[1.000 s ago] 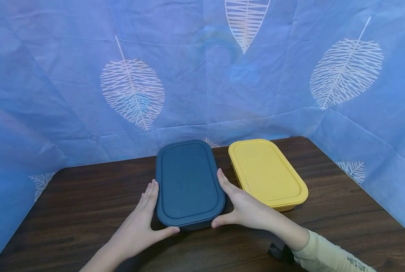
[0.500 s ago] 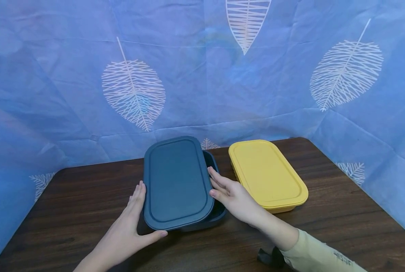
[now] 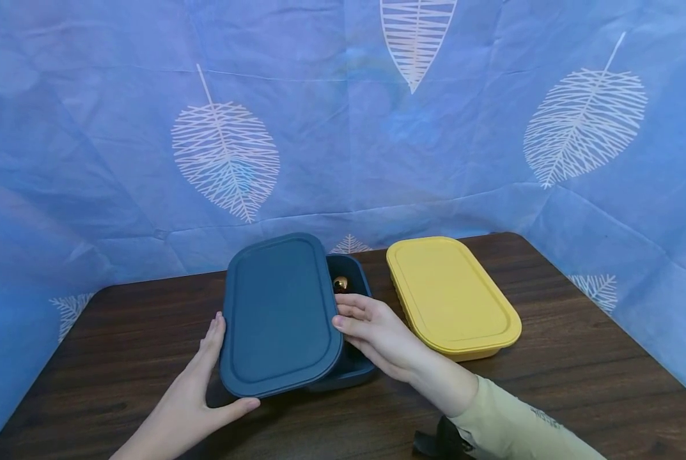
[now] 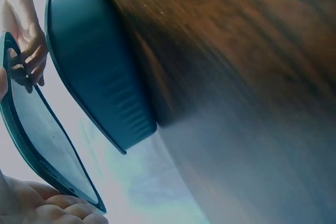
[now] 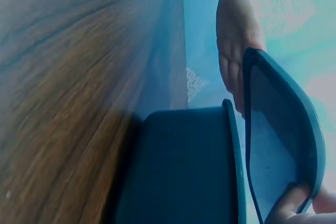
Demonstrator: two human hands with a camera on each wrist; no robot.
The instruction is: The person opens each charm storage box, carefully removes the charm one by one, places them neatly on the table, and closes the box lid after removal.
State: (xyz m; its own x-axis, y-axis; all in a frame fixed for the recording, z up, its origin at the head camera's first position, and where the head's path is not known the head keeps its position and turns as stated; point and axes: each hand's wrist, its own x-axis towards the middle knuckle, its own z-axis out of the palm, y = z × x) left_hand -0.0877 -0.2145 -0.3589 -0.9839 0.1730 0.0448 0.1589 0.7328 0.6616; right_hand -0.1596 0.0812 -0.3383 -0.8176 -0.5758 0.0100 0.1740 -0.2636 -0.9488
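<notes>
A dark blue lid (image 3: 279, 313) is raised and shifted left above its dark blue box (image 3: 343, 382), leaving the box's right part uncovered. My left hand (image 3: 190, 390) holds the lid's left side, with long fingers along the edge and thumb at the near corner. My right hand (image 3: 380, 338) pinches the lid's right edge, thumb on top and fingers underneath. Inside the box shows a shiny gold-coloured rounded thing (image 3: 340, 283); the rest of the inside is hidden. From the left wrist, a gap separates the tilted lid (image 4: 52, 140) from the box (image 4: 94, 61).
A yellow lidded box (image 3: 454, 297) stands to the right on the dark wooden table (image 3: 550, 319). Something black (image 3: 437, 441) lies under my right sleeve (image 3: 515, 421) near the front. A blue curtain (image 3: 319, 128) with white leaf patterns hangs behind.
The lid has come off the box and moved left with both hands. My right hand has gone from the box's near right corner to pinching the lid's edge. The gold-coloured thing now shows.
</notes>
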